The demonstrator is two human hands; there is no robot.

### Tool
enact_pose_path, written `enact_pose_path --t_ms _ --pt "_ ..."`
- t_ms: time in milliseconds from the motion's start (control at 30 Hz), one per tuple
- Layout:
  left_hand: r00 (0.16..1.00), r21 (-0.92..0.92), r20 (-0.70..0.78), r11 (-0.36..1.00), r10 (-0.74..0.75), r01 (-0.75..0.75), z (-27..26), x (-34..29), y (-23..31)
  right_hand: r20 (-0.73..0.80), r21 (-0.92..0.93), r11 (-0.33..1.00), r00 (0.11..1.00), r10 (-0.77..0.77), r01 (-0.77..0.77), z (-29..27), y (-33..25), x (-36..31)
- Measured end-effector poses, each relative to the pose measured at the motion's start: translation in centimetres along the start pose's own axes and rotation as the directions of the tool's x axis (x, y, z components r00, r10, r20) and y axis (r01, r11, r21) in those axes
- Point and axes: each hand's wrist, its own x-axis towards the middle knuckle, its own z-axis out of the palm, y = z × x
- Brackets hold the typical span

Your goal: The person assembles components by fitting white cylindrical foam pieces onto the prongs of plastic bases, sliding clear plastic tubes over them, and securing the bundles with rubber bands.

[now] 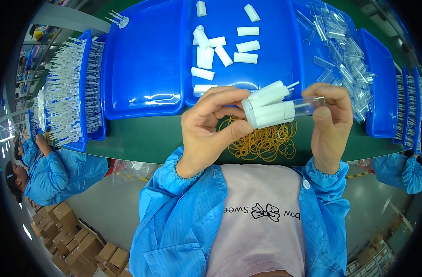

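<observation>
My left hand is closed around the base of a white assembly, thumb below and fingers above. This assembly has a round base with thin prongs, and white three-sided blocks sit on it; one prong tip sticks out past a block. In my right hand a clear plastic sleeve is pinched between thumb and fingers. The sleeve lies around or against a prong at the assembly's right end; I cannot tell which. Yellow rubber bands lie in a pile on the green table, just below the assembly.
A blue tray ahead carries several loose white blocks. To its right, clear sleeves fill another tray. The left tray holds a white pronged piece. Many pronged pieces crowd a bin farther left. Co-workers in blue sit at both sides.
</observation>
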Motion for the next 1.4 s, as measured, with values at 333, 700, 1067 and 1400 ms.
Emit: enact_pose_path --t_ms 333,700,1067,1400 --pt "0.989 0.192 0.038 0.971 0.14 -0.145 0.4 0.1 0.3 0.0 -0.293 0.925 0.968 -0.252 0.241 -0.8 -1.0 -0.9" --pt "0.991 0.269 0.065 0.954 0.121 -0.134 0.9 -0.4 1.3 0.223 -0.453 0.795 0.915 -0.336 0.402 0.3 -3.5 -0.7" --pt "0.994 0.28 0.055 0.954 0.095 -0.107 1.3 -0.4 1.4 0.214 -0.475 0.779 0.913 -0.348 0.408 0.7 -2.8 -0.8" --pt "0.989 0.018 0.145 1.0 0.022 -0.025 0.9 -0.4 0.9 0.263 -0.587 0.667 0.887 -0.379 0.459 1.6 -2.7 -0.3"
